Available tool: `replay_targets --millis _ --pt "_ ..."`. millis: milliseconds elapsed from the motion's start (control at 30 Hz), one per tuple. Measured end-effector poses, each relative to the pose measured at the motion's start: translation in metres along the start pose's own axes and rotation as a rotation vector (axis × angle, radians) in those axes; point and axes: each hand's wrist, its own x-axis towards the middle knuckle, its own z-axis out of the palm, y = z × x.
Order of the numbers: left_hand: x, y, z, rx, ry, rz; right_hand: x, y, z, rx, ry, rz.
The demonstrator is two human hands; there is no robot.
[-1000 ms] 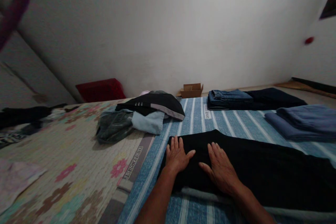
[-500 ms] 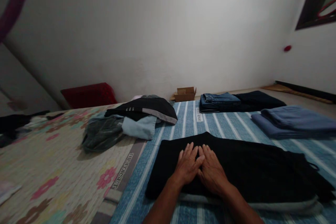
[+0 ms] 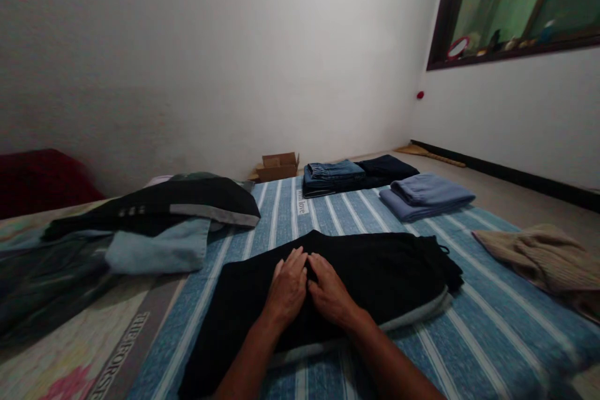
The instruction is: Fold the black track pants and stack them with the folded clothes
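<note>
A black garment (image 3: 375, 275) lies flat on the blue striped bedcover (image 3: 492, 319), folded lengthwise, a pale grey edge showing along its near side.

Dim room, plain white walls (image 3: 234, 62); dark-framed window (image 3: 515, 6) upper right; dark skirting (image 3: 515, 176); pale floor (image 3: 525, 200)

**Our hands and forearms: entry as seen from the head camera**

We record two bare forearms entering from the lower edge, no sleeve showing on either as far as the frame reaches. Our left hand (image 3: 287, 287): no ring, watch, band or glove visible; fingers slim, nails short, knuckles plainly shown. Our right hand (image 3: 332, 292): likewise unadorned, wrist bare. Dim light leaves finer marks on either hand beyond telling. Nothing else of our body is in view.
</note>
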Motion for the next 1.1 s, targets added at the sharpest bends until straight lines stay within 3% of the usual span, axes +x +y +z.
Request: replay_targets --millis 167,367,500,600,667,700,900,1100 --pt "0.007 0.020 0.005 0.065 -0.053 0.069 -0.005 0.010 -0.024 0.005 0.093 0.046" --pt "0.006 0.027 0.007 0.177 -0.081 0.064 -0.022 0.031 -0.079 -0.153 0.277 0.194" --pt "0.007 0.027 0.007 0.193 -0.108 0.064 -0.037 0.058 -0.130 -0.487 0.457 0.369" --pt "0.007 0.031 0.006 0.202 -0.112 0.069 -0.050 0.084 -0.165 -0.594 0.467 0.615" --pt "0.007 0.033 0.005 0.213 -0.127 0.074 -0.058 0.100 -0.182 -0.465 0.424 0.808" --pt "0.008 0.035 0.005 0.218 -0.135 0.080 -0.062 0.108 -0.187 -0.426 0.404 0.840" --pt "0.009 0.036 0.001 0.217 -0.196 0.154 -0.068 0.131 -0.203 -0.265 0.392 0.913" --pt "0.018 0.034 -0.001 0.192 -0.311 0.199 -0.066 0.124 -0.211 0.065 0.359 0.967"
